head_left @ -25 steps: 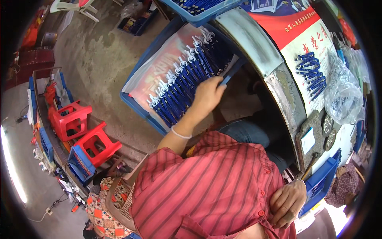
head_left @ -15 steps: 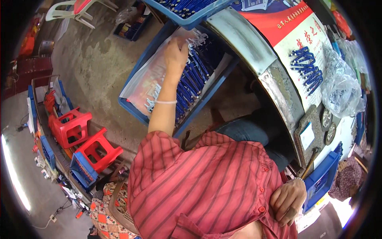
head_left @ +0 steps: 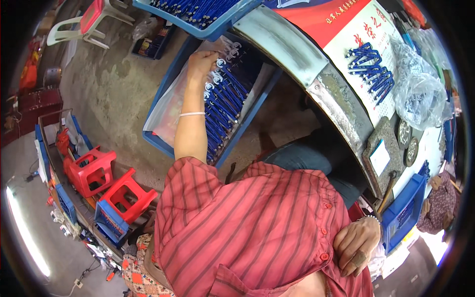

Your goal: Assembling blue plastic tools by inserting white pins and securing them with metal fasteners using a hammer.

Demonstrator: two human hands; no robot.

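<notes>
My left hand reaches down into a blue tray on the floor. The tray holds several blue-handled tools with silver ends, laid in rows on a clear plastic sheet. The fingers curl down onto the silver ends at the tray's far left side, and what they grip is hidden. A white band circles that wrist. My right hand, with a ring and a bead bracelet, rests loosely against my red striped shirt and holds nothing.
A second blue tray of tools sits above the first. The grey workbench edge carries a red and white poster, more blue tools and a clear bag. Red stools stand at left. Another person's sleeve is at far right.
My left hand has moved from the right side of the floor tray across to its far left side, with the arm stretched out further. The right hand has stayed on the shirt.
</notes>
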